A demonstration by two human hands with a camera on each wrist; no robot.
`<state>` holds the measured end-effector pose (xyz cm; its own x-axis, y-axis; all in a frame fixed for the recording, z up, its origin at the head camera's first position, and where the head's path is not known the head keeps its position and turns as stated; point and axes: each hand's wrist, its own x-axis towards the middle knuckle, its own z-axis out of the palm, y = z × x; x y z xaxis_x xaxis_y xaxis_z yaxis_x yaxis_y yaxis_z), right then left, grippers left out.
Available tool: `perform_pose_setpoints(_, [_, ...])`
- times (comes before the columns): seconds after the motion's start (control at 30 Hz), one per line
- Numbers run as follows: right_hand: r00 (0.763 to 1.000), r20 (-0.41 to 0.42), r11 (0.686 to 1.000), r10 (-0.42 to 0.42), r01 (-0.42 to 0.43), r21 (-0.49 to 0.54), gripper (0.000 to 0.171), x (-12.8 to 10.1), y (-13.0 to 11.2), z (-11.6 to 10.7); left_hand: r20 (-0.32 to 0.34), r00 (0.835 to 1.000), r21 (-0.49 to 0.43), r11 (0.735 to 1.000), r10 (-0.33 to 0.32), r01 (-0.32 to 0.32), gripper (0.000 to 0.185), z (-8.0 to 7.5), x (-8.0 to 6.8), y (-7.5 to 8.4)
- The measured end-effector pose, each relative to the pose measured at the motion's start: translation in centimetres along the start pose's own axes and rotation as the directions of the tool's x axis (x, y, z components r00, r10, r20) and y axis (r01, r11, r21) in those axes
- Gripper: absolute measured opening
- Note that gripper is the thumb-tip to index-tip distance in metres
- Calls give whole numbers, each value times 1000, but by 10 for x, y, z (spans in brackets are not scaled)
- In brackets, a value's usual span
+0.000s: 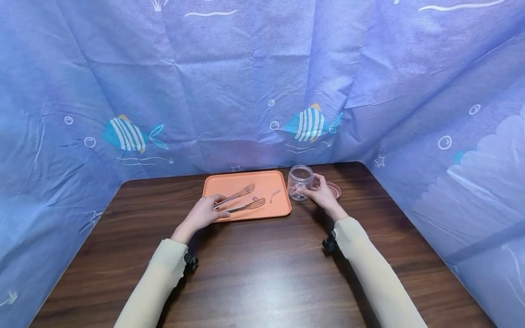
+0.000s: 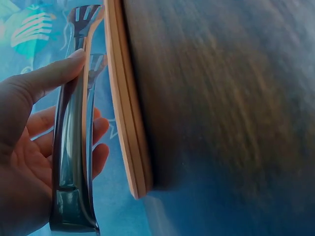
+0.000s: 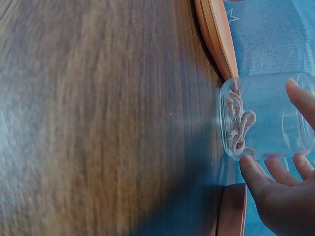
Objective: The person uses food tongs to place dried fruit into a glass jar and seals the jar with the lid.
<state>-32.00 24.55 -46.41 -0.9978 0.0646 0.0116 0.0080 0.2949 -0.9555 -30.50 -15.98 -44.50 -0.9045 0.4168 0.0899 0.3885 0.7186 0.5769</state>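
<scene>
My left hand holds a pair of metal tongs with slotted ends, thumb on one arm and fingers round the other. The tongs' arms are spread, low over an orange tray. A thin pinkish strip lies on the tray to the right of the tong tips, and a small pinkish bit shows between the tips. With thumb and fingers on opposite sides, my right hand grips a clear, lidless jar standing beside the tray. Several pale strips lie bunched at its bottom.
A reddish round lid rests on the table behind my right hand, partly hidden by it. The dark wooden table extends towards me. A blue fish-print curtain hangs close behind the table and along its sides.
</scene>
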Motion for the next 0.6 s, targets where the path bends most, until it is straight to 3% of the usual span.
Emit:
perform_pose_setpoints(0.27, [1000, 6, 1000, -8, 8, 8, 91, -4, -2, 2, 12, 1000, 43, 999, 15, -15, 55, 2, 2, -3])
perform_pose_setpoints(0.6, [1000, -3, 1000, -6, 6, -7, 88, -3, -3, 1, 39, 998, 24, 998, 54, -55, 45, 5, 10, -9])
